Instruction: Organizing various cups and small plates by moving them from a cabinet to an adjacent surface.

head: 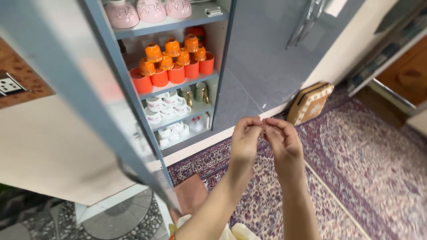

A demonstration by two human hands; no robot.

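Standing before a tall grey cabinet (262,66), a person raises both hands over a patterned purple rug (378,164) that covers most of the floor, its dense floral weave edged by a pale border line. The left hand (246,140) and right hand (284,144) meet at the fingertips, pinched together around something too small to make out, held in the air in front of the cabinet's lower shelves. An open glass door (89,89) with a grey frame swings across the left of the view. Behind it, shelves carry rounded pink bowls (149,11) at the top, glossy orange cups (175,64) stacked in a pyramid below, then white teacups (164,106) with small printed patterns, and more small white pieces on the lowest shelf. The cabinet's smooth closed panel bears a shiny metal handle (307,22). A flat brown case (310,103) with a dotted pale trim leans against the wall base near the rug's far edge. At lower left, speckled stone flooring (66,222) shows beside a brown mat (191,193).
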